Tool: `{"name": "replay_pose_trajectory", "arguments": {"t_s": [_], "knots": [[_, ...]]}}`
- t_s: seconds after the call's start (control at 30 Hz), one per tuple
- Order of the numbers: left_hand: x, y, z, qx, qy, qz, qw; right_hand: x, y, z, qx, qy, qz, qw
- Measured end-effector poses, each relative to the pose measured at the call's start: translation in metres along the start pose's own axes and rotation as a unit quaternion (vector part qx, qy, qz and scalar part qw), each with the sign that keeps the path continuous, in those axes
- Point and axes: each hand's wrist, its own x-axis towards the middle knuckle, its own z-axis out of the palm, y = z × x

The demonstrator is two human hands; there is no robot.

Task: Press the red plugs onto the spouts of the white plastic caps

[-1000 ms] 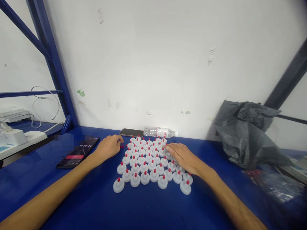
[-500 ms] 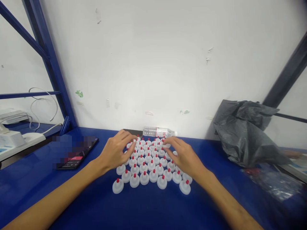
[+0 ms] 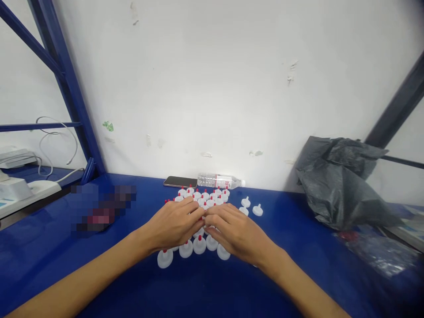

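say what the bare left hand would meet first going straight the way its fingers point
Most likely the bare right hand: its fingertips face the left hand closely, over round white plastic caps with red tips. Whether the hands touch is unclear.

Bare left hand (image 3: 177, 223) and bare right hand (image 3: 236, 229) are hiding several round white plastic caps with red tips (image 3: 199, 246). Pixelation's masking a dark flat object (image 3: 103, 228). Left edge's cropping the white plastic power strip (image 3: 48, 188).
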Motion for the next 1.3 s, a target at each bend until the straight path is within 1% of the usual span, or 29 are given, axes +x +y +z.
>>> {"name": "replay_pose_trajectory", "arguments": {"t_s": [0.07, 0.13, 0.2, 0.23, 0.27, 0.3, 0.33, 0.4, 0.43, 0.47, 0.5, 0.53, 0.6, 0.67, 0.73, 0.87, 0.97, 1.07, 1.13, 1.17, 1.23, 1.3], "knots": [[0.002, 0.000, 0.002, -0.009, -0.012, 0.004, 1.000, 0.003, 0.000, 0.000, -0.018, 0.002, -0.024, 1.000], [0.003, 0.000, 0.003, -0.053, -0.037, -0.018, 0.998, 0.007, 0.002, -0.001, -0.047, 0.004, -0.059, 0.997], [0.003, -0.003, 0.004, -0.103, -0.046, -0.065, 0.991, 0.008, 0.009, -0.004, -0.085, 0.007, -0.081, 0.993], [0.002, -0.005, 0.003, -0.128, -0.041, -0.094, 0.986, 0.006, 0.015, -0.008, -0.104, 0.003, -0.078, 0.992], [0.000, -0.007, 0.002, -0.153, -0.028, -0.124, 0.980, 0.002, 0.023, -0.012, -0.121, -0.002, -0.062, 0.991], [-0.002, -0.011, 0.000, -0.173, -0.010, -0.153, 0.973, -0.004, 0.033, -0.018, -0.135, -0.009, -0.034, 0.990], [-0.005, -0.016, -0.002, -0.188, 0.010, -0.181, 0.965, -0.012, 0.044, -0.024, -0.140, -0.018, 0.013, 0.990], [-0.010, -0.029, -0.006, -0.185, 0.039, -0.241, 0.952, -0.032, 0.069, -0.037, -0.135, -0.007, 0.147, 0.980], [-0.012, -0.036, -0.008, -0.161, 0.038, -0.274, 0.947, -0.042, 0.081, -0.043, -0.132, 0.006, 0.218, 0.967], [-0.014, -0.043, -0.009, -0.128, 0.022, -0.309, 0.942, -0.051, 0.093, -0.047, -0.131, 0.016, 0.279, 0.951], [-0.015, -0.050, -0.009, -0.096, 0.000, -0.346, 0.933, -0.060, 0.103, -0.049, -0.137, 0.022, 0.319, 0.937], [-0.017, -0.056, -0.009, -0.070, -0.025, -0.380, 0.922, -0.067, 0.111, -0.050, -0.136, 0.012, 0.349, 0.927], [-0.019, -0.067, -0.006, -0.032, -0.075, -0.431, 0.899, -0.078, 0.123, -0.045, -0.120, -0.035, 0.398, 0.909], [-0.022, -0.074, -0.002, -0.010, -0.118, -0.453, 0.884, -0.085, 0.128, -0.037, -0.096, -0.096, 0.427, 0.894], [-0.025, -0.079, 0.002, 0.002, -0.149, -0.456, 0.878, -0.089, 0.130, -0.029, -0.080, -0.140, 0.439, 0.884], [-0.031, -0.084, 0.007, 0.001, -0.195, -0.456, 0.869, -0.092, 0.130, -0.024, -0.057, -0.179, 0.445, 0.875], [-0.035, -0.085, 0.008, -0.001, -0.235, -0.460, 0.856, -0.089, 0.128, -0.028, -0.044, -0.187, 0.447, 0.874], [-0.040, -0.085, 0.009, -0.008, -0.266, -0.460, 0.847, -0.081, 0.121, -0.034, -0.047, -0.180, 0.446, 0.875], [-0.042, -0.083, 0.010, -0.016, -0.270, -0.457, 0.848, -0.072, 0.111, -0.038, -0.049, -0.163, 0.432, 0.886], [-0.042, -0.082, 0.009, -0.020, -0.268, -0.454, 0.850, -0.066, 0.105, -0.040, -0.043, -0.150, 0.417, 0.896], [-0.041, -0.080, 0.009, -0.029, -0.261, -0.449, 0.854, -0.054, 0.091, -0.041, -0.009, -0.129, 0.374, 0.919], [-0.039, -0.078, 0.008, -0.039, -0.254, -0.446, 0.858, -0.044, 0.077, -0.040, 0.039, -0.128, 0.329, 0.935]]}}
